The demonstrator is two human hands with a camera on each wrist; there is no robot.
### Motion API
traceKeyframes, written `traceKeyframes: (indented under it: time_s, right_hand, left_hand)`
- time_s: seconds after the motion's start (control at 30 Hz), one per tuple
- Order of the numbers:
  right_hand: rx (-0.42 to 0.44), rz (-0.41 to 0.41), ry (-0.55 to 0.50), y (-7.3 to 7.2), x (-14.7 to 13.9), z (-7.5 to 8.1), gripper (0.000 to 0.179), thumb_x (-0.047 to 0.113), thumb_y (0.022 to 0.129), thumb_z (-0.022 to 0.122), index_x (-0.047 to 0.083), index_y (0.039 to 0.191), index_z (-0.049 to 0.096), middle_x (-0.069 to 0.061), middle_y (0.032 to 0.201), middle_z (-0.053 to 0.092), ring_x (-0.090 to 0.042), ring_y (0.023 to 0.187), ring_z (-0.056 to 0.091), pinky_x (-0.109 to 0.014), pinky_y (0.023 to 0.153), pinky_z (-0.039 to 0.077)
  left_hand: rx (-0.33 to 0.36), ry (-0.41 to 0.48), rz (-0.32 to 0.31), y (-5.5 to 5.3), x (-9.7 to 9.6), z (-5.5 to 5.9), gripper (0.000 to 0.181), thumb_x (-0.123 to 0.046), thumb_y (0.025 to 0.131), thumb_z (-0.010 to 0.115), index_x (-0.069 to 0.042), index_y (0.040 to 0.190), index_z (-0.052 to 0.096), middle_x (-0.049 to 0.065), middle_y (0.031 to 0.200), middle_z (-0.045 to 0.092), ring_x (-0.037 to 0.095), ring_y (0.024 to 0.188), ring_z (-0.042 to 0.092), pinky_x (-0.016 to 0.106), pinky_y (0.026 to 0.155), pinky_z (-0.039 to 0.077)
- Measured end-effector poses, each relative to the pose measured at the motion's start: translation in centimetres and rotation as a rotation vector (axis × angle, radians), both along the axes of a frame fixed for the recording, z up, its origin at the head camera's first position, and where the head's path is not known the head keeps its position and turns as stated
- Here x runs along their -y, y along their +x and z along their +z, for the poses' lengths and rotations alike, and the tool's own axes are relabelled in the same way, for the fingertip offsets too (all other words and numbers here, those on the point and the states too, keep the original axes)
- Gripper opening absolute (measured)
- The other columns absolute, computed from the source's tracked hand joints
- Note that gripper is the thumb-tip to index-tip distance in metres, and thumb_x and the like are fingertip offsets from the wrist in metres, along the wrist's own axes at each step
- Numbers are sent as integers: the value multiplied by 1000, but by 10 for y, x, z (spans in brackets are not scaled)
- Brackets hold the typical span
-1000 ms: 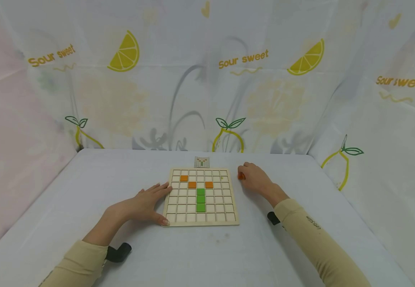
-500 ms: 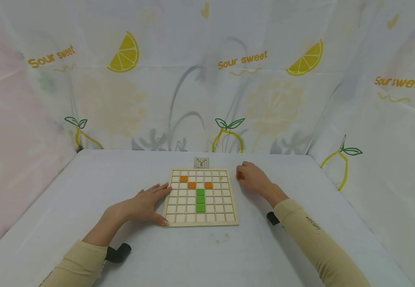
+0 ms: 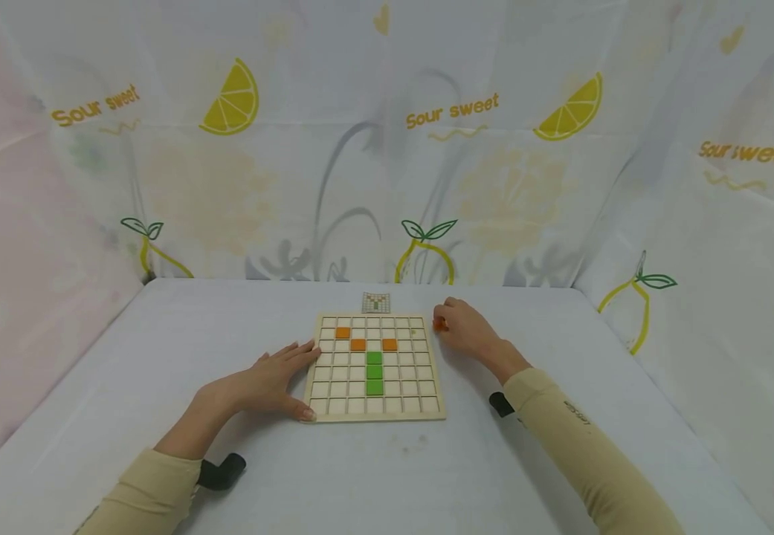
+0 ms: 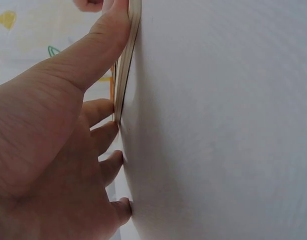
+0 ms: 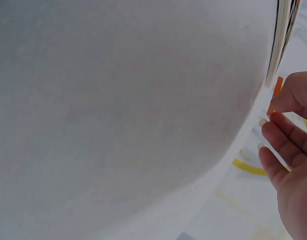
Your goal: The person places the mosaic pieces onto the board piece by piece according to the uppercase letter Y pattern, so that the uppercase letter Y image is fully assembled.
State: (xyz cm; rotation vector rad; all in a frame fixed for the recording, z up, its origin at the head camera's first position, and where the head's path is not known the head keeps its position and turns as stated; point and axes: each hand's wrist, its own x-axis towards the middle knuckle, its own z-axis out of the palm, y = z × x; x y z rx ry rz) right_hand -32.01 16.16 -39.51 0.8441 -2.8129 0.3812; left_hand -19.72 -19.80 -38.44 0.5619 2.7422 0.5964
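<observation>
In the head view my left hand [image 3: 268, 383] rests at the left edge of a wooden grid board [image 3: 410, 388], fingers spread and thumb at its near left corner. In the left wrist view, thumb and fingertips touch the board's side. Beside the board's far right corner, my right hand [image 3: 470, 331] pinches an orange square tile [image 5: 278, 86] between thumb and fingers, partly hidden. Set into the grid are orange tiles [image 3: 358, 345] in a slanting pair at left, a lone orange tile [image 3: 389, 345] to their right, and a column of green tiles [image 3: 374, 372] below.
A small card [image 3: 376, 303] with a printed grid pattern lies just behind the board. White cloth covers the table [image 3: 387, 490], and a printed curtain [image 3: 333, 148] closes off the back and sides. Black pieces [image 3: 222, 472] stick out under both wrists.
My right hand has moved a little left and away from me, carrying the orange tile up to the board's right edge. The left hand and the tiles on the board have not moved.
</observation>
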Motion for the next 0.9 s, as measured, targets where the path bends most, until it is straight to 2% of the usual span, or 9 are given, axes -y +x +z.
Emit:
traceKeyframes:
  time_s: [0.37, 0.63, 0.9]
  right_hand:
    - [33, 1, 9, 4, 14, 4, 12, -1, 86, 64, 11, 87, 65, -5, 88, 57, -19, 81, 50, -33, 75, 47]
    - [93, 12, -20, 7, 24, 7, 16, -4, 84, 60, 11, 86, 65, -5, 89, 57, -20, 83, 50, -32, 76, 46]
    - [82, 28, -5, 8, 29, 6, 14, -4, 85, 62, 10, 88, 65, -5, 91, 58, -19, 85, 51, -32, 79, 48]
  left_hand:
    - [1, -2, -1, 1, 0, 3, 109, -53, 72, 83, -6, 155, 31, 17, 165, 21, 45, 152, 15, 74, 115, 13]
    - [-14, 4, -9, 0, -1, 2, 109, -52, 71, 84, -5, 155, 32, 19, 164, 23, 46, 151, 17, 75, 114, 14]
    - [-6, -3, -2, -1, 0, 2, 110, -52, 71, 84, -5, 155, 31, 18, 165, 22, 45, 152, 16, 74, 114, 13]
